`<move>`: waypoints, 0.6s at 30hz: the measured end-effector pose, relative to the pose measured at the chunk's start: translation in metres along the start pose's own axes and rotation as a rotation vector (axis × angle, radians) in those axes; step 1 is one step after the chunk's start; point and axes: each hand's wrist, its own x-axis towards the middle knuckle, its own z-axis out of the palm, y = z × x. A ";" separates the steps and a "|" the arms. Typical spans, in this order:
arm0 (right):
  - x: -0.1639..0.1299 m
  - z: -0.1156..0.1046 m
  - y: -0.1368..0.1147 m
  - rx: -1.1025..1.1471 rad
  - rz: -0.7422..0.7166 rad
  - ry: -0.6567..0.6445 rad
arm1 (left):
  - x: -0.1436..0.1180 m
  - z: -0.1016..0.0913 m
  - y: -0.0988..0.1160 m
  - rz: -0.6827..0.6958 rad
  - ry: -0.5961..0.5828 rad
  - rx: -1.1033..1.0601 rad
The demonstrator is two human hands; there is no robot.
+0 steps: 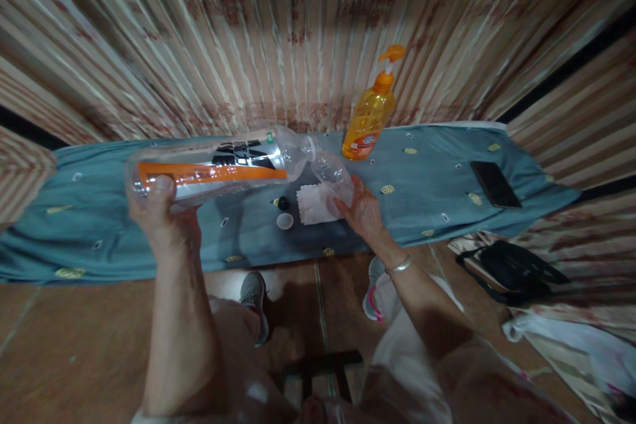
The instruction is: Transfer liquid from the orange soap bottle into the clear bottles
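My left hand (166, 212) grips a large clear plastic bottle (248, 160) near its base. The bottle lies almost level in the air, with an orange, silver and black label. Its neck points right, meeting a small clear plastic vessel (332, 169), perhaps a cup, in my right hand (362, 209). I cannot tell whether any liquid passes between them. Under the vessel lies a pale scalloped-edged cloth (313, 205). Left of it on the table are a small black cap (283, 203) and a whitish round cap (285, 220).
An orange pump bottle (368, 119) with yellow liquid stands at the table's back edge. A dark phone (495, 184) lies toward the right end of the blue-green tablecloth (422, 192). Striped curtains (278, 40) surround the table. A black bag (511, 268) rests on the floor at right.
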 end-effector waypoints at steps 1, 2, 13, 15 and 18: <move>0.000 0.000 0.000 0.002 0.000 0.002 | 0.000 0.000 0.000 -0.001 0.003 -0.013; 0.000 0.001 0.001 0.005 -0.002 0.005 | 0.000 0.000 0.000 0.001 0.004 -0.027; 0.000 0.002 0.002 0.009 -0.008 0.020 | 0.000 -0.002 0.000 -0.012 0.013 -0.101; 0.000 0.002 0.002 0.009 -0.007 0.006 | 0.000 -0.002 0.000 -0.009 0.002 -0.093; -0.001 0.002 0.002 0.021 -0.020 0.022 | 0.000 -0.002 0.000 0.011 -0.047 0.004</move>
